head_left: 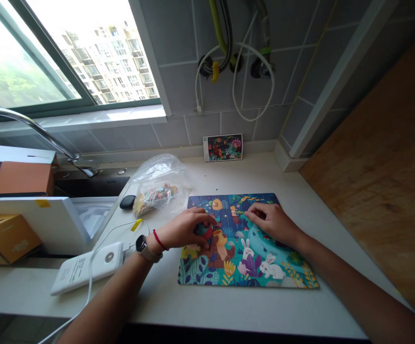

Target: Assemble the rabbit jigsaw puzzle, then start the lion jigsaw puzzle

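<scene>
A colourful jigsaw puzzle point(252, 282) with rabbits, plants and other animals lies flat on the counter, its pieces joined into a rectangle. My left hand point(195, 225) rests over its left part, fingers curved and thumb apart from the index finger. Between them shows a red and teal patch, which looks like part of the picture. Over the upper right part is my right hand point(273, 220), thumb and forefinger pinched together at the puzzle's surface. Whatever sits between those fingertips is too small to make out. A dark watch and red cord are on my left wrist.
Left of the puzzle lies a clear plastic bag point(157, 191) with puzzle pieces, beside a black oval object point(127, 202). A white power bank point(89, 267) trails a cable. A picture card point(223, 147) leans against the wall. Boxes point(10, 239) stand near the sink point(92, 185).
</scene>
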The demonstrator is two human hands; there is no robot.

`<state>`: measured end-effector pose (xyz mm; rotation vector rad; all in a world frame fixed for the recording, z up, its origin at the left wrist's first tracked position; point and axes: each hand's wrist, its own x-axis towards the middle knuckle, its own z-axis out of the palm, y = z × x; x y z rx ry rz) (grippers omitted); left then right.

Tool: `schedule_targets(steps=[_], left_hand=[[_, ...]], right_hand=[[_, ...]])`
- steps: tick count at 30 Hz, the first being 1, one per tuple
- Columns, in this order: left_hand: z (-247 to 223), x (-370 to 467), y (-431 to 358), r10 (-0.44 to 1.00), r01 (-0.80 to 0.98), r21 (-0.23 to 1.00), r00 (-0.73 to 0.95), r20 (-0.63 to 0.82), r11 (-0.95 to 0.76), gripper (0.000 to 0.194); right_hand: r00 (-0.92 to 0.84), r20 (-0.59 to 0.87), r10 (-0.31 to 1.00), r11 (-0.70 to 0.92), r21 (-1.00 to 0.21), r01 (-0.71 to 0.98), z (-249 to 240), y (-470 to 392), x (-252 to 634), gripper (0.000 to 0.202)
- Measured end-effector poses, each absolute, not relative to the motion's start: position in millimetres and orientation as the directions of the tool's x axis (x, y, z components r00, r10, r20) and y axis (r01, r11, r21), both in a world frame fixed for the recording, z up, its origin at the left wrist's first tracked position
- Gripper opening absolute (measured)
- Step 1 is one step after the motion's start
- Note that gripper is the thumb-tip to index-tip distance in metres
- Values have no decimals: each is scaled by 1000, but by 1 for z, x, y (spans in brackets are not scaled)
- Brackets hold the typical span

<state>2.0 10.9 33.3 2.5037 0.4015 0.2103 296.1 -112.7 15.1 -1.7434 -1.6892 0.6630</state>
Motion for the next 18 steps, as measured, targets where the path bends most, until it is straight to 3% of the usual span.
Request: schedule_targets(steps=[6, 11, 18], left_hand=[[29, -24, -9, 546, 423, 547, 834, 76, -722, 37], [16, -61, -54, 751, 563, 579, 646, 138, -590, 31], [-1, -82, -77, 906, 635, 670, 400, 142, -385, 46]], right_hand=[[51, 58, 997, 8, -726, 687, 15, -112, 297, 41], [22, 78, 997, 40, -712, 701, 17, -113, 296, 39], [6, 104, 995, 69, -703, 708, 16, -110, 298, 40]])
